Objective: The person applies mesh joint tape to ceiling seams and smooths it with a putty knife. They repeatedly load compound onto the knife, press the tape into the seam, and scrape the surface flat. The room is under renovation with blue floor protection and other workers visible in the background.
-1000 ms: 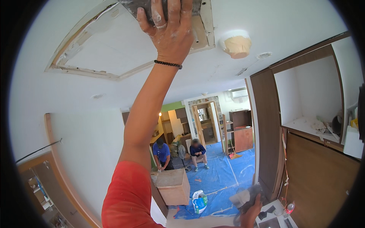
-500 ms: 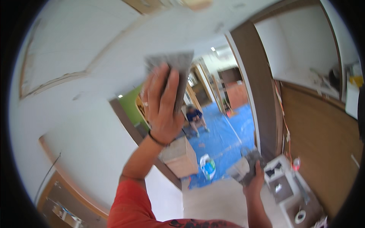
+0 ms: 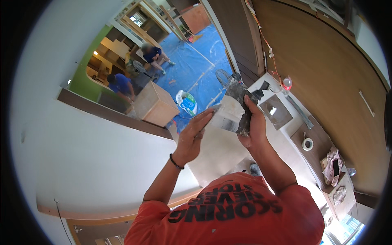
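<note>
While the right hand's grip (image 3: 256,125) clasps a dark, smeared board (image 3: 244,121) bearing white putty (image 3: 232,108), the left hand's grip (image 3: 191,139) holds a scraper (image 3: 216,108) beside the putty.

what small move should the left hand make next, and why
Probably ease the left hand's flat blade into the pale paste to pick up a little, since the blade is right by that paste and the right hand holds out the dark board bearing it.
</note>
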`<act>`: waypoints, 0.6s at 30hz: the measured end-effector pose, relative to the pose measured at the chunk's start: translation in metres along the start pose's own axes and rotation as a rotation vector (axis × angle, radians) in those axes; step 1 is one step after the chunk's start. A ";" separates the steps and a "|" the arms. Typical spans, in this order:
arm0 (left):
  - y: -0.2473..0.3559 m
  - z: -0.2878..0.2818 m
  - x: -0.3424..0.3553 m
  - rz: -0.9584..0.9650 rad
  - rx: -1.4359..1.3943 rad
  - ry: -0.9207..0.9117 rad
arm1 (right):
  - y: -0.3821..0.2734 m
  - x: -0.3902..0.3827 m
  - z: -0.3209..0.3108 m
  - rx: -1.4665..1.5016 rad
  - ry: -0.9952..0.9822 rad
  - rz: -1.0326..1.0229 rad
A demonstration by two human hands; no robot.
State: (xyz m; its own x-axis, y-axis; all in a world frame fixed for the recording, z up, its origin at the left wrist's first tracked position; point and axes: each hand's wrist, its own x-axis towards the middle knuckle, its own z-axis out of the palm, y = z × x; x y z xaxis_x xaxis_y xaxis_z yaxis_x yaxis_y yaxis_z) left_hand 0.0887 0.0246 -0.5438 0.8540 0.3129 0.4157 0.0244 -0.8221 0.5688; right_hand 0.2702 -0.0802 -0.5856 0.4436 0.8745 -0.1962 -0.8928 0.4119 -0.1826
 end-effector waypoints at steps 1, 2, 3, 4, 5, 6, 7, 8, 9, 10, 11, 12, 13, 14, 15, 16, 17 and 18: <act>-0.012 0.001 -0.010 -0.048 0.011 -0.042 | 0.001 0.000 -0.002 -0.005 0.022 -0.009; -0.029 0.002 -0.026 -0.096 0.028 -0.074 | 0.000 0.001 -0.001 -0.030 -0.004 -0.050; -0.041 0.001 -0.035 -0.132 0.042 -0.118 | 0.001 0.005 -0.001 -0.056 0.033 -0.122; -0.044 -0.002 -0.048 -0.288 0.068 -0.011 | 0.002 0.010 -0.001 -0.082 0.069 -0.194; -0.055 -0.006 -0.067 -0.581 -0.006 0.158 | 0.004 0.012 -0.001 -0.111 0.106 -0.261; -0.043 -0.005 -0.057 -0.579 -0.443 0.451 | 0.008 0.015 -0.004 -0.148 0.103 -0.325; -0.025 -0.009 -0.043 -0.555 -0.877 0.747 | 0.013 0.016 -0.005 -0.162 0.141 -0.359; -0.016 -0.017 -0.040 -0.601 -0.952 0.698 | 0.018 0.015 -0.002 -0.173 0.177 -0.394; -0.010 -0.025 -0.037 -0.638 -1.029 0.657 | 0.024 0.016 0.002 -0.189 0.202 -0.427; -0.010 -0.029 -0.038 -0.672 -1.106 0.613 | 0.031 0.016 0.004 -0.208 0.236 -0.441; -0.015 -0.028 -0.040 -0.677 -1.042 0.574 | 0.038 0.014 0.007 -0.227 0.266 -0.454; -0.021 -0.024 -0.042 -0.681 -0.979 0.533 | 0.045 0.012 0.009 -0.244 0.295 -0.471; -0.027 -0.019 -0.044 -0.683 -0.916 0.489 | 0.051 0.012 0.009 -0.295 0.262 -0.487; -0.033 -0.015 -0.044 -0.678 -0.950 0.468 | 0.057 0.012 0.010 -0.340 0.230 -0.506; -0.038 -0.013 -0.043 -0.680 -0.996 0.488 | 0.062 0.010 0.013 -0.386 0.200 -0.525; -0.041 -0.011 -0.042 -0.682 -1.042 0.506 | 0.064 0.002 0.017 -0.613 0.066 -0.528; -0.045 -0.009 -0.042 -0.689 -1.089 0.519 | 0.068 -0.004 0.022 -0.832 0.044 -0.498; -0.048 -0.007 -0.040 -0.680 -1.107 0.521 | 0.071 -0.008 0.028 -1.053 0.010 -0.488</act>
State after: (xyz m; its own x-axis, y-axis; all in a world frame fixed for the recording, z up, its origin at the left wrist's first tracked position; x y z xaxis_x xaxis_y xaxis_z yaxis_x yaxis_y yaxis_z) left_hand 0.0502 0.0547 -0.5829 0.5458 0.8329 -0.0912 -0.2759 0.2815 0.9190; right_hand 0.2017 -0.0506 -0.5699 0.7275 0.6775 0.1088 -0.1218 0.2835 -0.9512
